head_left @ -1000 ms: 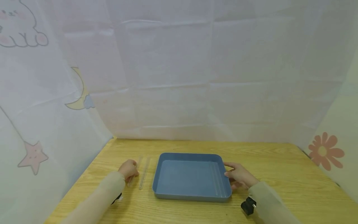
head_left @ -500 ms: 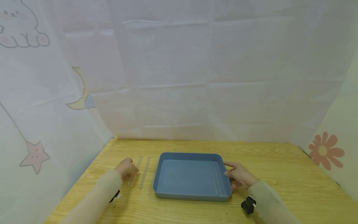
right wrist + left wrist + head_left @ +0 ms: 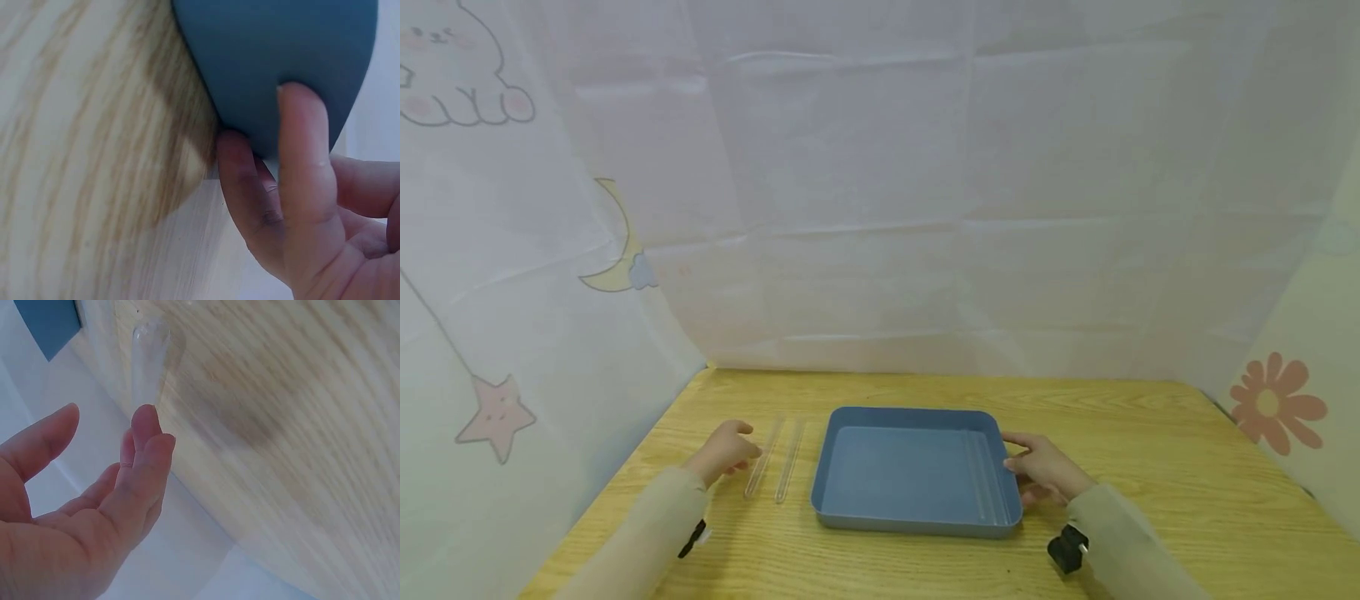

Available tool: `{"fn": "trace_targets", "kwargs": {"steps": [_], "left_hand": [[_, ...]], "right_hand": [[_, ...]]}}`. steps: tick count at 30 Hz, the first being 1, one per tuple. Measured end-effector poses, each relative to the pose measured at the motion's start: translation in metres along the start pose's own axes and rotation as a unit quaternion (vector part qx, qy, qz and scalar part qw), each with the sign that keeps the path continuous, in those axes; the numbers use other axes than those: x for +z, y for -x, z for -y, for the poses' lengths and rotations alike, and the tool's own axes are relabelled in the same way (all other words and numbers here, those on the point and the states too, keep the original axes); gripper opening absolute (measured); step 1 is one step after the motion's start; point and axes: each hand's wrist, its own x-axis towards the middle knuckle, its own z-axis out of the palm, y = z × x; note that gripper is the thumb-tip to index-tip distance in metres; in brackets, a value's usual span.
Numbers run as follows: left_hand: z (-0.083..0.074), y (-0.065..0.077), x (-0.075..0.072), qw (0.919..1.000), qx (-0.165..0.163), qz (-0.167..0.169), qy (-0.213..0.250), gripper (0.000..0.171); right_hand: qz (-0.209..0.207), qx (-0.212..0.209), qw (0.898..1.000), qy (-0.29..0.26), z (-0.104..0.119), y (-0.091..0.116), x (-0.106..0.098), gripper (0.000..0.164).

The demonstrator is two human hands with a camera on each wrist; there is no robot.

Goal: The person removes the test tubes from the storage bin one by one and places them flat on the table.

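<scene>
Left grip (image 3: 722,452), spread and empty, hovers just left of two clear tubes (image 3: 788,465) on the counter (image 3: 880,571); right grip (image 3: 1045,469), fingers extended against the right wall of the tray (image 3: 891,475), probably steadies it.

- The person's left hand (image 3: 726,452), bare, lies left of the shallow, rectangular blue tray (image 3: 891,475), well apart from it.
- Its thumb (image 3: 53,437) stands away from the fingers (image 3: 144,475), which are grouped together and gently bent, the gap between them plain in the left wrist view.
- The left arm, in a pale beige long sleeve (image 3: 643,529), slants inward from the near left of the tray; the cuff ends around the wrist.
- The person's bare right hand (image 3: 1045,471) is at the tray's right side, its fingertips (image 3: 303,103) touching the outer wall.
- The right arm, in a matching sleeve (image 3: 1123,537), slants in from the tray's near right.
</scene>
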Motion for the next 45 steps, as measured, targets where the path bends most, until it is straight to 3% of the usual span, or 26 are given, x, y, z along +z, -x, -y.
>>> {"fn": "trace_targets", "kwargs": {"steps": [9, 23, 27, 45], "left_hand": [[0.003, 0.012, 0.001, 0.9991, 0.017, -0.014, 0.036, 0.056], [-0.013, 0.025, 0.006, 0.9964, 0.034, -0.002, 0.077, 0.052], [-0.015, 0.029, 0.010, 0.9955, 0.040, 0.010, 0.085, 0.052], [-0.021, 0.046, 0.034, 0.9921, 0.049, 0.007, 0.116, 0.046]], "right_hand": [[0.005, -0.001, 1.000, -0.003, 0.001, 0.001, 0.001, 0.057], [0.008, -0.008, 1.000, -0.016, -0.003, 0.000, -0.003, 0.058], [0.008, -0.007, 1.000, -0.012, -0.003, 0.000, -0.003, 0.057], [0.010, -0.011, 1.000, -0.009, -0.001, 0.001, 0.001, 0.057]]}}
